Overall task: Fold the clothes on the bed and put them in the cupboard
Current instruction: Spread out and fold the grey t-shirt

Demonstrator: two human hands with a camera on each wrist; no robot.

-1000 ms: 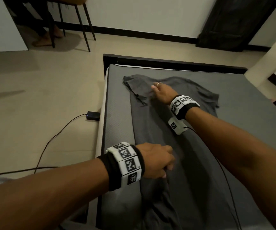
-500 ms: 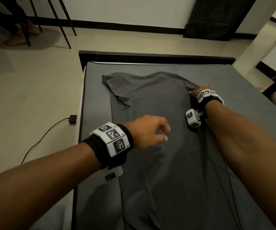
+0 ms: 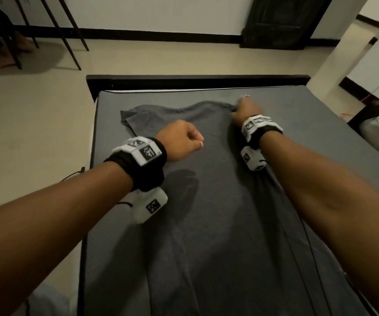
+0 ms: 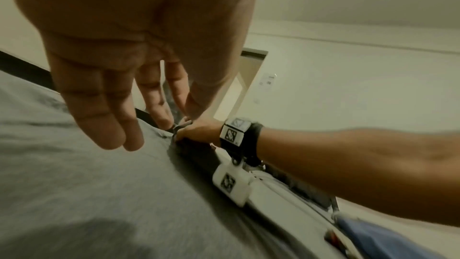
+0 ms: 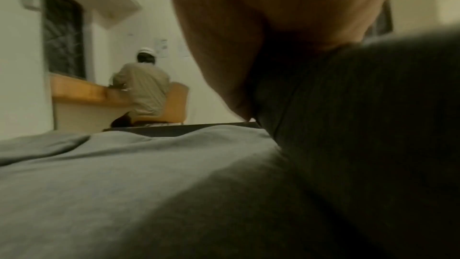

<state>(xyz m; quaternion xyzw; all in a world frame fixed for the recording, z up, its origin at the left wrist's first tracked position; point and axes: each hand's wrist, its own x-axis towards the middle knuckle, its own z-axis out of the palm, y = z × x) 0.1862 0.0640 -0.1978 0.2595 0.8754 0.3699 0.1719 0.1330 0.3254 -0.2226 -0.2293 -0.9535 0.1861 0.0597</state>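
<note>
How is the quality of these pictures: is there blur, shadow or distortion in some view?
Head view: dim but sharp; the left hand throws a shadow on the shirt, and the wide lens bends the bed edges. Left wrist view: the shirt is smeared by motion blur, the hand mostly sharp. Right wrist view: soft all over, and the right hand looms large and blurred.

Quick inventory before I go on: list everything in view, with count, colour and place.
T-shirt: one, dark grey, spread flat on the bed, far right corner gripped.
Bed: one, grey sheet, black frame.
Door: one, dark, far wall.
Chair legs: black, far left on the floor.
Seated person: one, beige top, at a wooden desk.
Left hand: loosely curled above the shirt, holding nothing.
Right hand: grips the shirt's far right corner.
</note>
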